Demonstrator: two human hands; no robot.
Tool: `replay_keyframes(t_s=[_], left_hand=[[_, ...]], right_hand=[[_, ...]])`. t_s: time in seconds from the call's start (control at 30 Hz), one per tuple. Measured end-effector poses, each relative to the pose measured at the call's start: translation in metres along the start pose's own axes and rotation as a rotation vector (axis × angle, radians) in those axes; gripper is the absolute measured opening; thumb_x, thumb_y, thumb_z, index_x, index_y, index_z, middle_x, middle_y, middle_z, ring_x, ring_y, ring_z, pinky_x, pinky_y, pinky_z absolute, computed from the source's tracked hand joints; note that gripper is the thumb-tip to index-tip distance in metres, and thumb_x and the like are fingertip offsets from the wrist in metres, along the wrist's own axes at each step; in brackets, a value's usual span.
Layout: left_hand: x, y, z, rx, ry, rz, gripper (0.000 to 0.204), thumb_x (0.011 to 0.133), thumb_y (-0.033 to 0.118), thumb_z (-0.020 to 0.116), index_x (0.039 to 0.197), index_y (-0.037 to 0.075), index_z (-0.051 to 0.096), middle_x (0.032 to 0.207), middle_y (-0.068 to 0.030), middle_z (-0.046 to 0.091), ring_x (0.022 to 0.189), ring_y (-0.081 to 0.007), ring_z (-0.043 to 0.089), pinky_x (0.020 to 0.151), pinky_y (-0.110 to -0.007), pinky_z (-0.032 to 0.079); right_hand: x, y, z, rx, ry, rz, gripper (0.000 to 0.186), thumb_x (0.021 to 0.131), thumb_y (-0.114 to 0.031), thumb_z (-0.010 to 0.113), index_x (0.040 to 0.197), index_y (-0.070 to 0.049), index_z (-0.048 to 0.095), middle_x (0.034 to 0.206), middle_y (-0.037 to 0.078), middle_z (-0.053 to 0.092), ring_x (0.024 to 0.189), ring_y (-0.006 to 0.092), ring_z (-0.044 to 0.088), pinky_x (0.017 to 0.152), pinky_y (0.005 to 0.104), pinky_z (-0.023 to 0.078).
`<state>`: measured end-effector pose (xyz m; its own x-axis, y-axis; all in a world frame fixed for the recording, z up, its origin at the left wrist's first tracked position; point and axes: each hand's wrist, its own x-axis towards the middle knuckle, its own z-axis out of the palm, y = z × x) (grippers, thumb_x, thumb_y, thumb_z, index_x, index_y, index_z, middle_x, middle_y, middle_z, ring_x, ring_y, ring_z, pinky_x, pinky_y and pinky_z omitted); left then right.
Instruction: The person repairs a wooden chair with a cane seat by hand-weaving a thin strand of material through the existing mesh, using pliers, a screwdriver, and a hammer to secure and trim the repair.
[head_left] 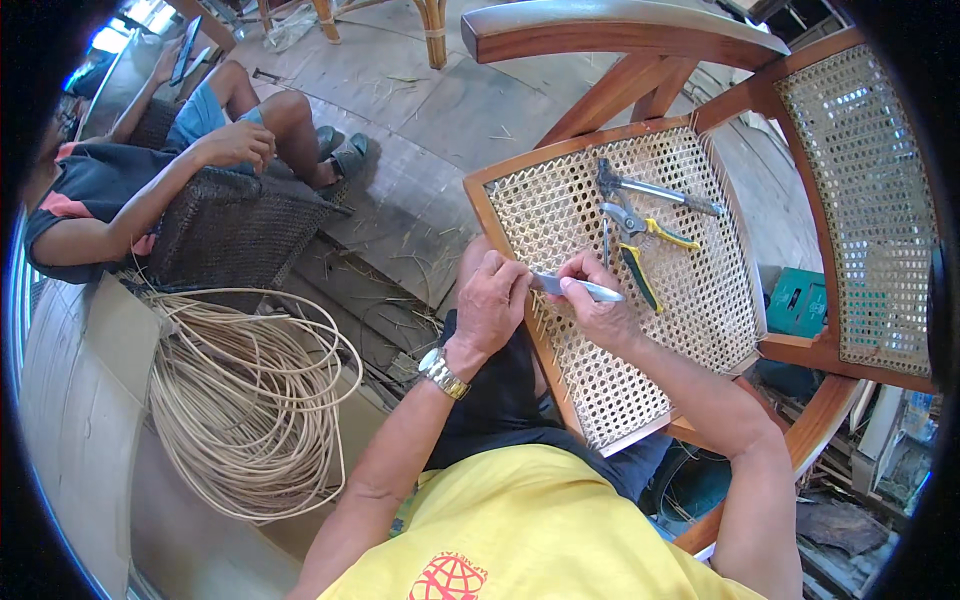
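Observation:
My right hand [602,308] is closed around a grey metal knife [606,292], held over the near left edge of a wooden chair's woven cane seat [560,345]. Close beside it, my left hand [494,300] has its fingers pinched together near the knife's other end. Whatever lies between those fingers is too small to make out. On the cane seat rest a hammer [655,190], pruning shears with yellow and black handles [628,222], and a slim metal tool [606,243].
A large coil of rattan [250,400] sits in an open cardboard box [120,330] at left. Beyond it a person [110,200] sits holding a flat device. The chair's curved armrest [620,28] and cane backrest [860,200] rise beyond the seat. A green case [797,302] stands at right.

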<state>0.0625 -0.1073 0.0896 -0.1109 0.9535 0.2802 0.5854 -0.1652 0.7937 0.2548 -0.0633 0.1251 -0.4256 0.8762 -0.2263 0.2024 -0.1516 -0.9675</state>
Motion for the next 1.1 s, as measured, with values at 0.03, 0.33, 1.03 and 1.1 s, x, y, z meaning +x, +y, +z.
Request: replay_keyframes(t_s=[0.03,0.33,1.03,1.1], left_hand=[[0.000,-0.001,0.000,-0.001,0.002,0.027,0.009,0.093,0.009,0.075,0.098,0.004,0.071,0.087,-0.0119,0.063,0.077,-0.0305,0.067,0.069,-0.039,0.053],[0.000,-0.005,-0.004,-0.017,-0.076,-0.048,0.006,0.093,0.011,0.072,0.097,0.007,0.070,0.094,-0.0114,0.063,0.088,-0.0327,0.067,0.078,-0.043,0.054],[-0.010,-0.004,-0.011,-0.098,-0.129,0.023,0.005,0.094,0.005,0.069,0.098,0.007,0.069,0.091,-0.0108,0.059,0.089,-0.0330,0.064,0.077,-0.043,0.052],[-0.008,-0.004,-0.010,-0.119,-0.133,0.003,0.005,0.093,0.005,0.070,0.096,0.007,0.069,0.091,-0.0110,0.059,0.090,-0.0332,0.065,0.078,-0.043,0.052]], right_hand=[[0.000,-0.002,-0.001,-0.001,0.001,0.001,0.009,0.099,-0.007,0.053,0.106,-0.002,0.055,0.093,0.009,0.062,0.084,0.0163,0.070,0.077,0.0323,0.057],[-0.002,-0.009,-0.010,-0.483,-0.232,-0.253,0.023,0.105,-0.015,0.044,0.117,0.000,0.058,0.101,0.010,0.067,0.089,0.0148,0.072,0.083,0.0317,0.059],[0.002,-0.016,0.001,-0.407,-0.163,-0.125,0.019,0.102,-0.014,0.048,0.110,0.000,0.057,0.088,0.021,0.067,0.086,0.0362,0.072,0.080,0.0450,0.056],[0.002,-0.014,0.003,-0.450,-0.168,-0.157,0.018,0.102,-0.015,0.049,0.110,-0.001,0.057,0.088,0.020,0.067,0.085,0.0365,0.071,0.079,0.0449,0.056]])
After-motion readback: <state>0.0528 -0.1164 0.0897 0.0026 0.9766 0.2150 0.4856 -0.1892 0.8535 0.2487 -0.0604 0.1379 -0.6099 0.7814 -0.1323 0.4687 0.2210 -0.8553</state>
